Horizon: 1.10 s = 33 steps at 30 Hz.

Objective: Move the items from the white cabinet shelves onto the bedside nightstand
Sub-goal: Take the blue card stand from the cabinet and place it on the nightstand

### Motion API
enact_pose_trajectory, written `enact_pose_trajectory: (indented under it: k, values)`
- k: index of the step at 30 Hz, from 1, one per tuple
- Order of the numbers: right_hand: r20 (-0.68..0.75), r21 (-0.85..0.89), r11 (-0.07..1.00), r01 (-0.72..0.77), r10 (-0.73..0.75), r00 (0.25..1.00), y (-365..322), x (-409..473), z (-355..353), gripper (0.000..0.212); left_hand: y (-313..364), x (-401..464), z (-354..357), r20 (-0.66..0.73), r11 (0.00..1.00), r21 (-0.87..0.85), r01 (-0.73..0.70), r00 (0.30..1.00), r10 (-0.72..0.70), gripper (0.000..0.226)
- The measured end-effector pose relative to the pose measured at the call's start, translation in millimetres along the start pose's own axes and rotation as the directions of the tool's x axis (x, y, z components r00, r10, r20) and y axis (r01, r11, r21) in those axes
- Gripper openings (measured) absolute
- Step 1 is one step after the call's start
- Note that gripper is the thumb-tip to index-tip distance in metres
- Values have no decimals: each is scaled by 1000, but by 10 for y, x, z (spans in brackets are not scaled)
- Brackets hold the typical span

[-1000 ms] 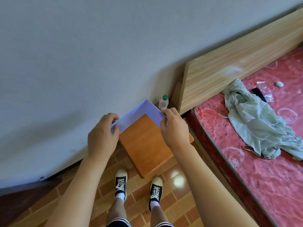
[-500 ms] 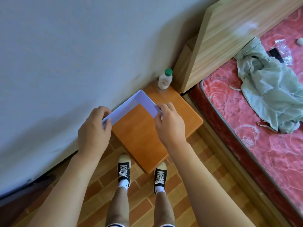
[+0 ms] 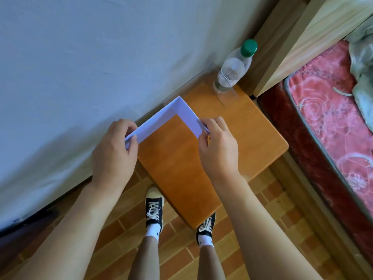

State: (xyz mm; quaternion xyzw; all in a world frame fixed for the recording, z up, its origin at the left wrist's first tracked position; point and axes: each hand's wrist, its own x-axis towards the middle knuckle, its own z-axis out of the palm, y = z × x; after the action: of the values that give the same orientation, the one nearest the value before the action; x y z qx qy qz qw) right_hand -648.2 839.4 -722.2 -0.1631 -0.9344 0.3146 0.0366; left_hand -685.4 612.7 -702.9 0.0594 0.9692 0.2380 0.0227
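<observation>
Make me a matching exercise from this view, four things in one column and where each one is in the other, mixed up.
Things:
1. bottle
2. white folded sheet
3. grey-green cloth
4. sneakers

Places:
A. on the red mattress
B. on the brick-pattern floor
C. back corner of the nightstand, by the headboard
D. pinched between left hand and right hand

Pairs: 1-C, 2-D, 3-A, 4-B
</observation>
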Motion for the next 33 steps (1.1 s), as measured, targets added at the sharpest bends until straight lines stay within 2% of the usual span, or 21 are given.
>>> enact_pose_trajectory:
  k: [12, 33]
  values:
    - [11, 18, 999, 49, -50, 999, 112, 90, 393, 27, -380, 123, 299, -63, 1000, -29, 1, 998, -2, 13]
    - [57, -3, 997, 72, -71, 996, 125, 119, 533, 29, -559, 99, 437, -85, 996, -91, 12, 996, -20, 12]
